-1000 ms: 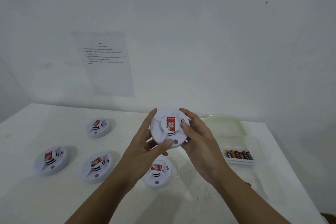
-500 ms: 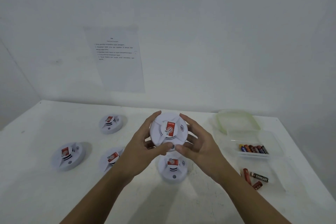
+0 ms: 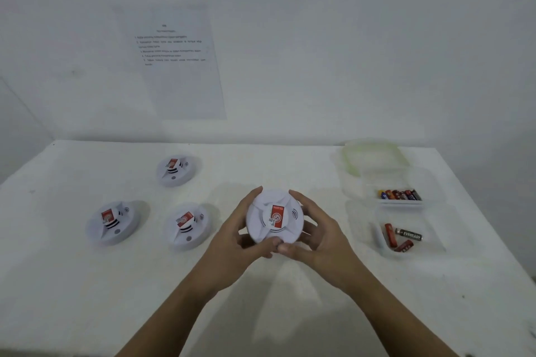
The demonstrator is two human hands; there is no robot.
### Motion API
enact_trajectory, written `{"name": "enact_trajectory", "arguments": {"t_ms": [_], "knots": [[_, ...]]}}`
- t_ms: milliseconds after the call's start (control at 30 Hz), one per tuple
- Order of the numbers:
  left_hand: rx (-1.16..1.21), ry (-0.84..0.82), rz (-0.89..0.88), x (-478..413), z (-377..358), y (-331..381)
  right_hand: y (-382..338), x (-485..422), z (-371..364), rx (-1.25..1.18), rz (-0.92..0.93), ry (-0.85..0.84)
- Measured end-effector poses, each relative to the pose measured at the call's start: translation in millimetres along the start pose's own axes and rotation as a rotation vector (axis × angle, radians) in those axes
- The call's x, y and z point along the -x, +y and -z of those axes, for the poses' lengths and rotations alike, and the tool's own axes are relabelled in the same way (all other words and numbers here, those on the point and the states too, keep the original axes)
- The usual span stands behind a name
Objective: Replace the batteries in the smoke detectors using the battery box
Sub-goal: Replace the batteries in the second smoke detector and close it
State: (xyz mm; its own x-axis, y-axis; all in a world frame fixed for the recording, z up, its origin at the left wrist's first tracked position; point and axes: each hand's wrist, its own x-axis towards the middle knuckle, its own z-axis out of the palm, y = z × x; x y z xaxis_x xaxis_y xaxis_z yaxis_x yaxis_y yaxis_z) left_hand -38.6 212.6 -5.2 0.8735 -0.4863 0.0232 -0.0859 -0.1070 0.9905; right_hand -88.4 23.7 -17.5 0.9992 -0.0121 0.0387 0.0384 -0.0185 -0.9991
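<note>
The smoke detector [image 3: 274, 217] is held up above the middle of the counter [image 3: 87, 284], its face with the red label turned toward the camera. Both hands grip it by the rim. The left hand [image 3: 232, 243] wraps the left edge and the right hand [image 3: 324, 238] the right edge, the fingers [image 3: 301, 200] of each curled round the housing, thumbs close together at the lower edge.

Three more lie flat on the counter to the left, red labels up: a back detector [image 3: 175, 171], a far-left detector [image 3: 113, 222] and a middle detector [image 3: 187, 224] near the left hand.

To the right sits the clear battery box [image 3: 356, 191], open, with a row of batteries [image 3: 399, 195] along its near side. A greenish lid [image 3: 374, 156] lies just behind it. In front of the box, a second clear tray [image 3: 380, 246] holds three loose batteries [image 3: 401, 236].

A printed sheet [image 3: 177, 61] hangs on the white wall [image 3: 348, 38] behind the counter — its text is too blurred to read.
</note>
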Motion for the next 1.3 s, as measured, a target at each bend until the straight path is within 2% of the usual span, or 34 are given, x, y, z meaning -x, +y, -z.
{"name": "enact_trajectory", "arguments": {"t_ms": [267,500,767,1300], "knots": [[-0.031,0.013,-0.022,12.4,-6.0,-2.6,7.0,12.3,-1.0,-0.009,-0.042,-0.021],[0.002,0.023,-0.079,13.2,-9.4,4.5,4.3,13.0,2.3,-0.014,-0.001,-0.009],[0.011,-0.034,-0.037,2.3,-3.2,19.2,-13.4,1.2,17.0,0.05,0.04,0.002],[0.001,0.003,-0.101,-15.2,-0.4,32.3,-25.9,-21.8,24.6,0.093,0.099,-0.015]]}}
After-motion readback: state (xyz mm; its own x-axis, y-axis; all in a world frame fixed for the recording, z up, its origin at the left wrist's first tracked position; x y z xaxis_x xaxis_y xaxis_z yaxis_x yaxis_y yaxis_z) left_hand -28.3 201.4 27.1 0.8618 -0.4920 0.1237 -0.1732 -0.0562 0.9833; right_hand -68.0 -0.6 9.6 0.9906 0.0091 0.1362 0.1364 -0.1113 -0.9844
